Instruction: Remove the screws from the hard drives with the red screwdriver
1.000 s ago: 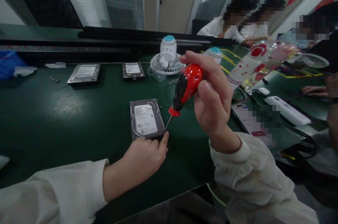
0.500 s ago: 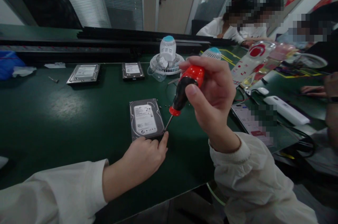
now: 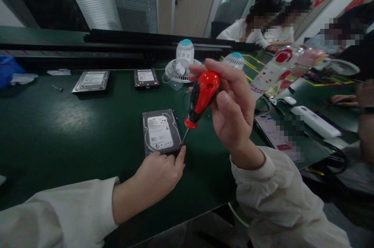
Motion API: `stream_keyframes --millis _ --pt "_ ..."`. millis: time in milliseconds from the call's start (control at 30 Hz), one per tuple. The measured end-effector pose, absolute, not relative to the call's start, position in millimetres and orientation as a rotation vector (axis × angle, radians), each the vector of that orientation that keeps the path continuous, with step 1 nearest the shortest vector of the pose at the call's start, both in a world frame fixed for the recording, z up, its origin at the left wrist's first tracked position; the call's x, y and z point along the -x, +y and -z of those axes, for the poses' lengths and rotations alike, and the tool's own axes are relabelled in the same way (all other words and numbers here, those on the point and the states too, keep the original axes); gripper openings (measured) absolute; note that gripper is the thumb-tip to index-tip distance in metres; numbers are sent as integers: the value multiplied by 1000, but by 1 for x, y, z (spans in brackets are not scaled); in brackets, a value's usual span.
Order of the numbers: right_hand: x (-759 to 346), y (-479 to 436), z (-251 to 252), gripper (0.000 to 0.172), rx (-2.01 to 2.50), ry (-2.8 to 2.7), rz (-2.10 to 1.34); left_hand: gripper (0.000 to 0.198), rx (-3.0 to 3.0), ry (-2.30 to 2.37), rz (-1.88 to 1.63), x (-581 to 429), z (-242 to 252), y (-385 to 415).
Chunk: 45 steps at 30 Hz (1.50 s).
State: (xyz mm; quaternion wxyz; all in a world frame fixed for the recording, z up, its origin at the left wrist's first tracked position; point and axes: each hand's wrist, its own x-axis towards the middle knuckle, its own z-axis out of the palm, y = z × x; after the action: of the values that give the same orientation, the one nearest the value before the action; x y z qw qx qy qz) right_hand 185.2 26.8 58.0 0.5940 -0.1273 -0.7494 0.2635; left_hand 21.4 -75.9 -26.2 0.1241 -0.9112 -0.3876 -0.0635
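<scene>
Head view: screwdriving, apparently, at the four o'clock corner of the hard drive (image 3: 160,132), calls for steady pressure straight along the screwdriver (image 3: 202,98); whether its tip is seated is too small to tell. The right grip (image 3: 235,115) wraps loosely around the handle; whether the left grip (image 3: 161,176) pinches the drive's near edge or merely rests there cannot be told. On the worktop (image 3: 43,135), the drive lies around half past eight from the right grip, twelve o'clock from the left.

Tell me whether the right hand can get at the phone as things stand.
Probably not freely: the right hand holds the screwdriver, though nothing visible blocks its way to the phone.
</scene>
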Motion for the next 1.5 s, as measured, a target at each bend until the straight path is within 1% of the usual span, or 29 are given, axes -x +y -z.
stream_keyframes --millis 100,267,400,600,767,833,933,1067,1133,1267,1333,1433,1500 --pt "-185 25 -59 36 303 -1726 -662 46 2657 -1128 190 -21 26 -76" --pt "-185 25 -57 38 338 -1669 -577 45 2656 -1122 199 -20 26 -77" --pt "-185 28 -57 38 263 -1709 -662 46 2662 -1125 201 -21 26 -76" --pt "-184 27 -59 37 311 -1676 -551 46 2666 -1124 206 -21 27 -75" --pt "-183 26 -58 36 323 -1725 -663 45 2669 -1132 197 -21 29 -76" --pt "-182 26 -59 34 318 -1707 -577 46 2671 -1125 204 -21 29 -76" --pt "-181 25 -60 39 262 -1677 -468 46 2677 -1120 200 -20 29 -76" --pt "-182 25 -60 35 332 -1736 -610 45 2674 -1139 183 -20 28 -76" --pt "-182 25 -60 32 330 -1730 -626 45 2670 -1137 195 -20 27 -76" --pt "-180 24 -60 39 256 -1673 -512 45 2669 -1128 200 -20 27 -76" --pt "-180 23 -61 36 289 -1674 -500 45 2666 -1121 196 -21 28 -75" --pt "-179 20 -61 31 343 -1714 -587 44 2671 -1119 187 -21 29 -76" --pt "-179 21 -61 31 346 -1716 -599 44 2670 -1120 183 -21 28 -76"
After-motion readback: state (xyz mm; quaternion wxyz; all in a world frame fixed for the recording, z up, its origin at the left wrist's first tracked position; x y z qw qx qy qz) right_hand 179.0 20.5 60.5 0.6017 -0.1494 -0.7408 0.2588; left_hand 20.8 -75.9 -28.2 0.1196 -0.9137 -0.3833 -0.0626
